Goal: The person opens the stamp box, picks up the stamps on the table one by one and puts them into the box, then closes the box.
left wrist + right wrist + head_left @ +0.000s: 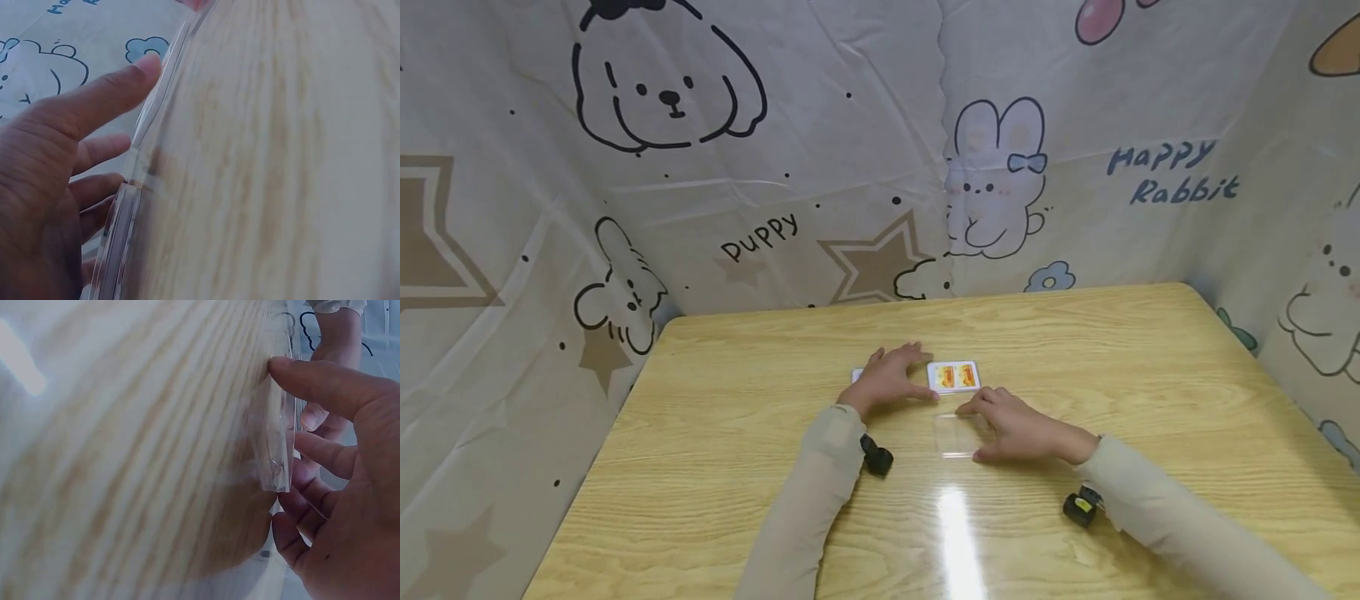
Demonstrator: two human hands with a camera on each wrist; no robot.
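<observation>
In the head view, the left hand (887, 382) lies flat on the wooden table (715, 417), fingers straight and lightly spread over a stack of cards that shows a white corner at its left edge; its fingertips reach just beside an orange-printed card (953, 376) lying face up near the table's middle. The right hand (1018, 429) rests just in front of that card, fingers loosely bent over a clear plastic case (957, 435) that lies flat on the table between the two wrists. In the left wrist view, the left hand (44, 187) fills the lower left, thumb stretched out and touching the edge of a transparent, layered thing (125, 231), the other fingers slightly apart behind it; what lies under them is hidden. In the right wrist view, the right hand (344, 487) presses its thumb tip on the clear plastic case (278, 444), the remaining fingers curled behind its edge, pinching it lightly against the wood.
</observation>
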